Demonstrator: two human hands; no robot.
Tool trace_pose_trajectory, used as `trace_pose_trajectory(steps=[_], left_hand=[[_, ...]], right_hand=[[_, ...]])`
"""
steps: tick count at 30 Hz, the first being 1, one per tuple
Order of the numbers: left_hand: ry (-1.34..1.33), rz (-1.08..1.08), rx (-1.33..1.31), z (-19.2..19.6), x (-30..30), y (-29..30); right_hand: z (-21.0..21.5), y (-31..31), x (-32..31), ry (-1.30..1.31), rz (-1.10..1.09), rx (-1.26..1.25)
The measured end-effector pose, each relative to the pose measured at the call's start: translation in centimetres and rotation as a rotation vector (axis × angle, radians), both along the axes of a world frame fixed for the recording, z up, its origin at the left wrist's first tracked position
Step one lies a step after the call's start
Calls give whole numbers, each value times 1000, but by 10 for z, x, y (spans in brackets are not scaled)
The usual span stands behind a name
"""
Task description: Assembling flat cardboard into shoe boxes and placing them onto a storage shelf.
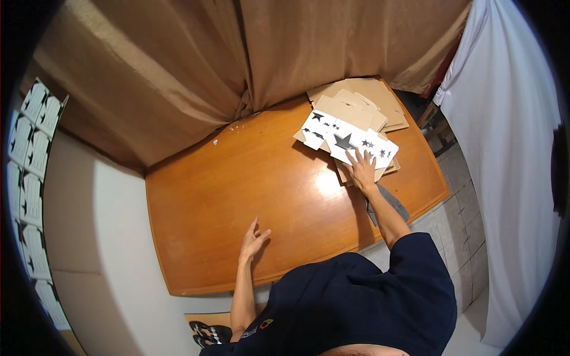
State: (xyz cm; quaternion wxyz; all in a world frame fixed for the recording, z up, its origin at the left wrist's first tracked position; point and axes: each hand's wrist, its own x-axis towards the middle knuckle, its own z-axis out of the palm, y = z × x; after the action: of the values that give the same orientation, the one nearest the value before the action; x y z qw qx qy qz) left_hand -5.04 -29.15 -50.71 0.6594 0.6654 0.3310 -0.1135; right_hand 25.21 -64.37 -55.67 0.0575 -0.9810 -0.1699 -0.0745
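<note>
Pressing right hand (362, 170) on star-printed flat carton (347, 139), long axis left-to-right, slightly slanted.

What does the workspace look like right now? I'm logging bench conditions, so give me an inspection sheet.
Surface: glossy wooden table, mostly bare.
Job's things: flat white star-printed carton blank atop stack of brown cardboard blanks.
Clutter: grey cloth at table edge.
Hands: right hand flat on the star blank; left hand open, resting on table.
Cables: nothing seen.
Surroundings: brown curtain, white curtain, tiled floor.
</note>
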Motion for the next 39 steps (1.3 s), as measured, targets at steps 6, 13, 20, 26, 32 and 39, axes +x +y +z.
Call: trace_pose_trajectory(steps=[6,13,20,26,32,39], left_hand=[[-146,609,-434,-56,-21,5],[-474,1034,-919,-119,-52,3],[-448,1183,-728,-90,-78,-10],[-469,1198,-735,-69,-83,-15],[-486,1241,-735,-67,-83,-18],[-494,1189,-691,-81,-85,-19]], right_hand=[[-5,52,-76,-46,649,214],[-34,86,-171,472,988,296],[-17,105,-182,425,1006,133],[-22,110,-191,409,982,160],[-21,109,-188,299,1034,183],[-10,113,-182,446,974,193]])
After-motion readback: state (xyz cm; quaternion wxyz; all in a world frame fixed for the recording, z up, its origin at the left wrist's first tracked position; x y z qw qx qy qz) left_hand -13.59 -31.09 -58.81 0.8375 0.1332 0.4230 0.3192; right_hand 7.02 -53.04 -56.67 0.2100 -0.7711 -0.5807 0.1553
